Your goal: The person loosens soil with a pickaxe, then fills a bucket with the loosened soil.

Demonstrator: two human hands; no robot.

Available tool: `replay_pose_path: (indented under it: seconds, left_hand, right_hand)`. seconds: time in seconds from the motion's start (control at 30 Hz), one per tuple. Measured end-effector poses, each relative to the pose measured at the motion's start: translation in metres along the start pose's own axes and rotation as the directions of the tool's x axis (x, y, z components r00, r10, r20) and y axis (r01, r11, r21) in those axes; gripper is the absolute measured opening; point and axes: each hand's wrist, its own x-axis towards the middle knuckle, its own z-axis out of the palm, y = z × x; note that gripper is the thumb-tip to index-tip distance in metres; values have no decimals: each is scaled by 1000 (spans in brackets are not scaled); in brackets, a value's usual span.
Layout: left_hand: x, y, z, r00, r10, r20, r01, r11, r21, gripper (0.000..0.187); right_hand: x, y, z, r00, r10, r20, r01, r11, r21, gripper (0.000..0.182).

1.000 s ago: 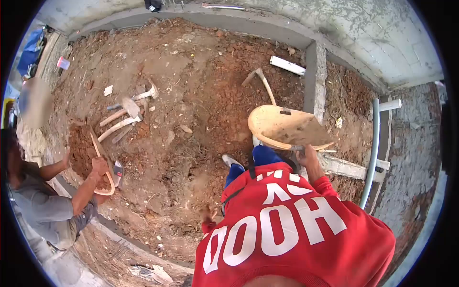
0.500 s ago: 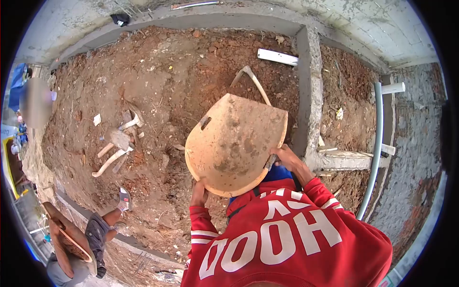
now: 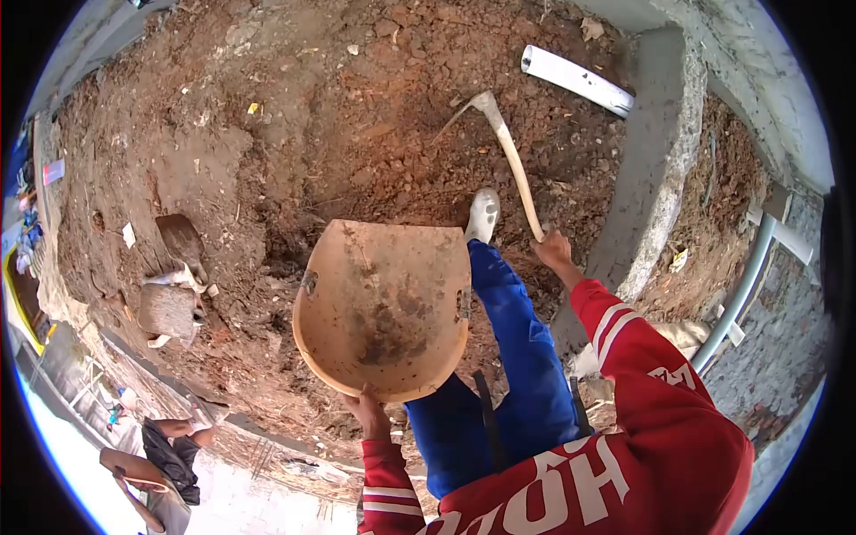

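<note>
My left hand (image 3: 367, 412) grips the near rim of an orange scoop-shaped pan (image 3: 383, 308), held flat over the red soil in front of my blue trouser leg (image 3: 517, 348). The pan holds only dirt smears. My right hand (image 3: 555, 251) is closed around the end of a hoe's pale wooden handle (image 3: 517, 174). The hoe's metal head (image 3: 477, 103) rests on the loose earth farther away. My white shoe (image 3: 483, 215) stands on the soil beside the handle.
A grey concrete beam (image 3: 655, 169) runs along the right, with a white pipe piece (image 3: 578, 80) beyond the hoe. Spades and hoe blades (image 3: 174, 285) lie on the soil at left. Another person (image 3: 160, 455) is at the lower left, outside the low wall.
My right hand has let go of the pan's rim and taken the hoe handle. The pan has dropped lower, held by the left hand alone. My view has tilted down toward the soil.
</note>
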Motion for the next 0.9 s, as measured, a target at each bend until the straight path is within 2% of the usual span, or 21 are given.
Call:
replay_pose_path:
  seconds: [0.1, 0.17, 0.2, 0.23, 0.27, 0.3, 0.37, 0.4, 0.43, 0.47, 0.5, 0.57, 0.63, 0.7, 0.73, 0.77, 0.8, 0.83, 0.9]
  left_hand:
    - [25, -24, 42, 996, -72, -57, 76, 994, 73, 73]
    - [64, -70, 54, 993, -69, -97, 77, 994, 83, 74]
    - [83, -95, 56, 998, -24, -49, 30, 993, 117, 74]
    - [91, -113, 56, 1000, 17, -2, -17, 989, 145, 75]
    - [90, -114, 75, 999, 22, -33, -17, 988, 152, 71]
    - [95, -124, 80, 999, 13, -50, -5, 988, 155, 71]
    - [100, -136, 92, 999, -45, -30, 48, 993, 108, 73]
    - [98, -137, 96, 997, -65, -49, 66, 998, 23, 73]
    - [95, -137, 97, 995, -79, -59, 80, 997, 17, 73]
    - [90, -137, 99, 997, -26, -74, 26, 1000, 9, 74]
    - [90, -135, 107, 996, 34, -80, -36, 999, -15, 75]
    - [88, -131, 113, 995, 6, -96, -9, 1000, -28, 78]
    - [97, -140, 115, 986, 141, -91, -150, 983, -109, 82]
    - [111, -152, 111, 990, 103, -92, -115, 985, -131, 83]
    - [125, -169, 106, 978, 175, -114, -175, 985, 5, 82]
    - [133, -178, 104, 961, 249, -124, -231, 962, 144, 81]
    - [128, -166, 114, 965, 200, -169, -202, 979, 3, 80]
    - [132, -171, 108, 969, 189, -157, -193, 981, -16, 80]
    - [162, -199, 101, 967, 201, -155, -134, 924, 357, 82]
  right_hand:
    - [89, -2, 22, 995, -35, -90, 30, 998, -56, 80]
    - [130, -17, 30, 996, 20, -90, -26, 997, -73, 85]
    - [148, -25, 36, 995, 31, -96, -41, 994, -99, 83]
    - [172, -20, 49, 995, -35, -95, 27, 997, -79, 82]
    - [192, -24, 56, 1000, -23, -21, 21, 998, -64, 81]
    - [208, -29, 67, 998, 32, -50, -38, 993, -113, 70]
    - [227, -31, 74, 992, 7, -126, -15, 998, -59, 60]
    - [224, -28, 77, 993, 5, -119, -14, 997, -74, 60]
    - [216, -27, 75, 988, -70, -138, 64, 997, -51, 54]
    - [207, -29, 69, 975, -149, -162, 146, 989, -33, 49]
    - [197, -39, 57, 970, -169, -176, 162, 985, -51, 49]
    - [158, -67, 33, 978, -105, -179, 153, 948, 278, 44]
    - [116, -125, -12, 977, -131, -168, 169, 957, 236, 42]
    - [80, -168, -36, 993, -71, -91, 100, 921, 376, 43]
    - [65, -186, -48, 998, -53, -30, 60, 948, 313, 38]
    - [58, -193, -49, 997, -62, -54, 76, 950, 303, 38]
    - [47, -199, -46, 994, -105, 23, 84, 892, 444, 35]
    - [36, -202, -43, 983, -157, 94, 75, 816, 573, 32]
    - [1, -214, -28, 963, -207, 175, 33, 730, 682, 29]
